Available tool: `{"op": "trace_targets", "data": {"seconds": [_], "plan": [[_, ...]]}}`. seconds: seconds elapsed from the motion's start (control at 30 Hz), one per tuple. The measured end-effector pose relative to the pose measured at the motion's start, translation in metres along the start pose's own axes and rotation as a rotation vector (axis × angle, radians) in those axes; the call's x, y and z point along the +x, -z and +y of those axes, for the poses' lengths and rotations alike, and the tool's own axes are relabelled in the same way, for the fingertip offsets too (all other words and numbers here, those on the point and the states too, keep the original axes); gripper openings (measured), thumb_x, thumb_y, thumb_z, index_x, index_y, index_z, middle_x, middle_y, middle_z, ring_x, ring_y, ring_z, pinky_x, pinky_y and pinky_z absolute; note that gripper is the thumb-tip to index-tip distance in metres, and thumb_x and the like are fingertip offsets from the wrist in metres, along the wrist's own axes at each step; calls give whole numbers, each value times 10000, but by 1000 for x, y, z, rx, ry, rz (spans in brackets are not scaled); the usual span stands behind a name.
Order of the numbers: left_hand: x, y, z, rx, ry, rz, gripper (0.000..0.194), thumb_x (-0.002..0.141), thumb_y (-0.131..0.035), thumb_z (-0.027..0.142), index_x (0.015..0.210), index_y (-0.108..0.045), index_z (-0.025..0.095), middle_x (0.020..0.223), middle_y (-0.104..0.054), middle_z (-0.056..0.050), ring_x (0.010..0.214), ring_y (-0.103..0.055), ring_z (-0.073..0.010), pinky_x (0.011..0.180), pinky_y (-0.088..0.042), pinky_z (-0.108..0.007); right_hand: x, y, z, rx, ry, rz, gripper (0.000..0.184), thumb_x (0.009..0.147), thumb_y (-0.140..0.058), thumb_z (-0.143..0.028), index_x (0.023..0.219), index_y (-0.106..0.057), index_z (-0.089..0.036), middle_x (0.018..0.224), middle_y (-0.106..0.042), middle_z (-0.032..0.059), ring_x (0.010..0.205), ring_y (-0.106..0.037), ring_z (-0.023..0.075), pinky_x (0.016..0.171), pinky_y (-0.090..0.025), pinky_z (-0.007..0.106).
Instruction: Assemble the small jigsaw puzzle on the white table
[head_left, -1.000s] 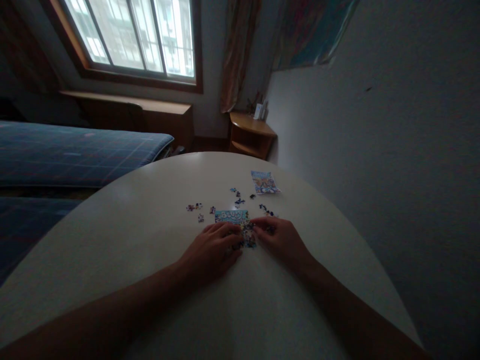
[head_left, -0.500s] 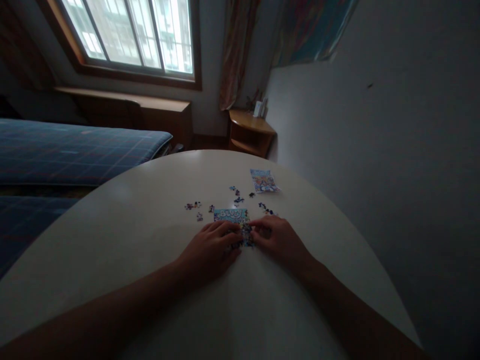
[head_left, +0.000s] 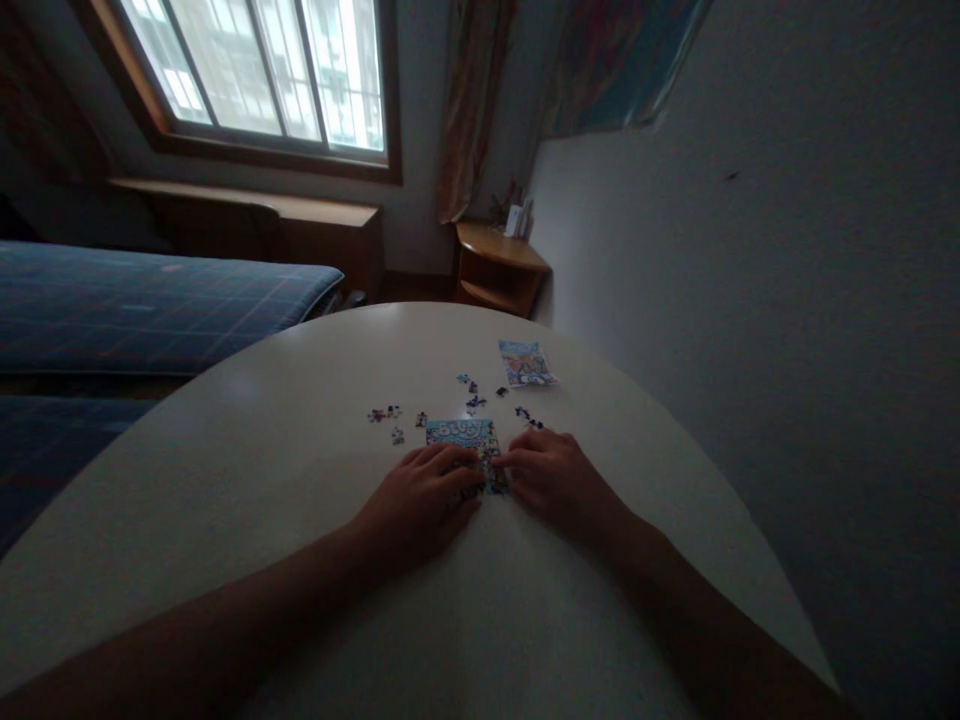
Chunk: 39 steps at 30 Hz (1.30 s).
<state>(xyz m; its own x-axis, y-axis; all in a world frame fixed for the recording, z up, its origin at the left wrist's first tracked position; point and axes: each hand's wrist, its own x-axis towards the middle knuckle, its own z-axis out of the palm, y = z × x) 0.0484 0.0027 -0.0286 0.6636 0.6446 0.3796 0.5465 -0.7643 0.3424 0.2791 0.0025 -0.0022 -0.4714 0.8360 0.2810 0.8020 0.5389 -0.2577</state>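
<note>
A small jigsaw puzzle (head_left: 461, 432) with a bright, many-coloured picture and "BLUEY" lettering along its top lies on the round white table. My left hand (head_left: 424, 490) rests flat across its lower left part, fingers stretched out and covering much of the picture. At the puzzle's right edge is my right hand (head_left: 551, 470). Its index fingertip touches the edge while the other fingers are curled in; anything held under them is hidden. Loose puzzle pieces (head_left: 475, 402) lie just beyond the puzzle, with more pieces (head_left: 377, 415) to the left and a few (head_left: 523, 413) near my right knuckles.
A printed packet (head_left: 527, 363) lies on the table (head_left: 300, 450) beyond the pieces. A plaid mattress (head_left: 165, 305) is off to the left, and a wall (head_left: 660, 270) runs along the right. Behind the table stands a wooden corner shelf (head_left: 502, 245), near the window (head_left: 262, 75).
My right index finger has come down from a raised pinch to the puzzle's right edge, and the thumb has tucked out of sight. My left hand stays in place.
</note>
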Motion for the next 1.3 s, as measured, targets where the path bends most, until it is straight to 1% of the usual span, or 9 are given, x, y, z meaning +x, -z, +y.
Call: {"op": "trace_targets", "data": {"seconds": [0.37,0.53,0.63,0.77,0.87,0.93,1.03,1.13,1.3], "plan": [[1,-1,-1,10,8,0,241,896,-610,213,1136,-633,229,1256,-636,-59,1157,-579,-246,1008,-490,-471,0,-5,-1,-2,64,-30,268,838,-624,-109,1059,-704,-238,1036,-699,61,968,-637,212,877,-439,383],[1,-2,1,-5,15,-4,235,901,-613,227,1134,-639,236,1243,-638,-56,1152,-577,-241,1012,-484,-465,2,-1,11,-51,-69,-16,318,873,-560,-156,1169,-653,-226,1103,-693,77,1036,-623,233,891,-455,402],[2,2,1,-14,18,22,273,891,-621,222,1164,-624,225,1245,-637,-64,1164,-565,-239,1029,-469,-451,1,1,23,-115,-169,-8,408,863,-602,-275,1264,-611,-194,1230,-644,116,1126,-577,275,949,-450,435],[3,17,-17,101,161,138,258,907,-581,235,1160,-627,228,1224,-640,-70,1132,-571,-262,1019,-457,-495,-1,-5,37,-159,-302,5,492,911,-525,-415,1347,-552,-187,1401,-536,142,1267,-478,317,1020,-410,478],[3,28,-43,194,365,132,254,901,-581,265,1139,-645,201,1209,-626,-94,1119,-560,-284,1003,-460,-501,-1,-9,43,-159,-363,2,502,948,-447,-446,1373,-530,-194,1446,-504,132,1300,-449,324,1047,-384,510],[3,31,-58,207,446,103,271,903,-574,288,1139,-657,185,1188,-628,-103,1113,-556,-285,1005,-460,-481,1,-10,45,-159,-397,6,509,953,-435,-452,1368,-532,-175,1439,-513,132,1300,-450,326,1058,-373,516],[4,29,-71,198,400,96,331,907,-578,327,1207,-654,209,1215,-627,-92,1143,-533,-289,1023,-439,-476,3,-10,46,-151,-444,12,498,953,-432,-450,1353,-541,-173,1425,-531,129,1302,-454,320,1063,-372,501],[5,28,-75,195,361,74,287,919,-562,342,1161,-687,252,1260,-612,-67,1208,-491,-293,1058,-401,-487,4,-10,47,-139,-446,12,498,953,-430,-456,1346,-543,-170,1426,-532,127,1305,-453,318,1066,-367,498],[1,39,-74,243,504,40,356,876,-582,375,1170,-636,181,1235,-597,-110,1169,-503,-310,1013,-432,-471,3,-13,53,-126,-422,39,492,945,-440,-478,1316,-571,-183,1405,-554,127,1275,-477,329,1040,-383,515]]}}
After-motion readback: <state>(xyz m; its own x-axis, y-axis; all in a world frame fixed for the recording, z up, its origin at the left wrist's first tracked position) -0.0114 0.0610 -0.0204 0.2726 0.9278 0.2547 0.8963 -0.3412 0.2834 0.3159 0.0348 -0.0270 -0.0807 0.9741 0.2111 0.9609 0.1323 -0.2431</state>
